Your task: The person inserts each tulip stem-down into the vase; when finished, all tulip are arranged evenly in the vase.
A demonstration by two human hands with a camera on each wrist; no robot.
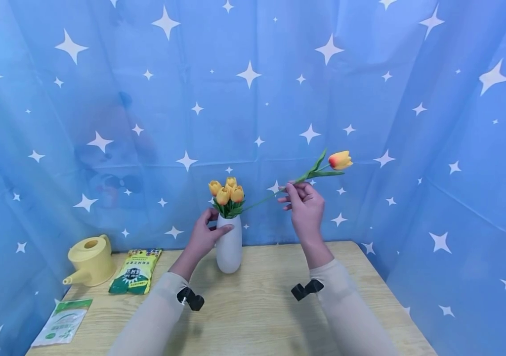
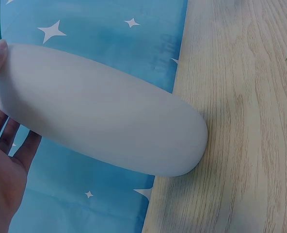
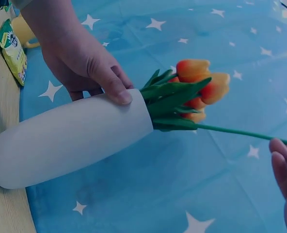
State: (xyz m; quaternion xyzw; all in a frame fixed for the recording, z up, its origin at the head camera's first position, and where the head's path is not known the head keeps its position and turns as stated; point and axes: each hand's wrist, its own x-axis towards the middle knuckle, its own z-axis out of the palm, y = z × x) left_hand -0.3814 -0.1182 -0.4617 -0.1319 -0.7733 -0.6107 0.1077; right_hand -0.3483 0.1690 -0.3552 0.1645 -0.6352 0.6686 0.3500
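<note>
A tall white vase point(image 1: 229, 249) stands on the table, holding a bunch of yellow-orange tulips point(image 1: 223, 196) with green leaves. My left hand point(image 1: 204, 231) grips the vase near its mouth, thumb across the front and fingers behind, as the left wrist view of the vase point(image 2: 104, 109) also shows. Between thumb and fingers, my right hand point(image 1: 308, 210) pinches the green stem of a single tulip point(image 1: 340, 160), right of the vase. That stem point(image 3: 235, 131) slants down to the bunch at the vase's mouth; its lower end is hidden among the leaves.
On the left of the wooden table point(image 1: 244, 316) are a yellow watering can point(image 1: 95, 264), a yellow-green packet point(image 1: 135, 272) and a white-green sachet point(image 1: 63, 322). A blue curtain with white stars point(image 1: 253, 123) hangs close behind the table and along its sides.
</note>
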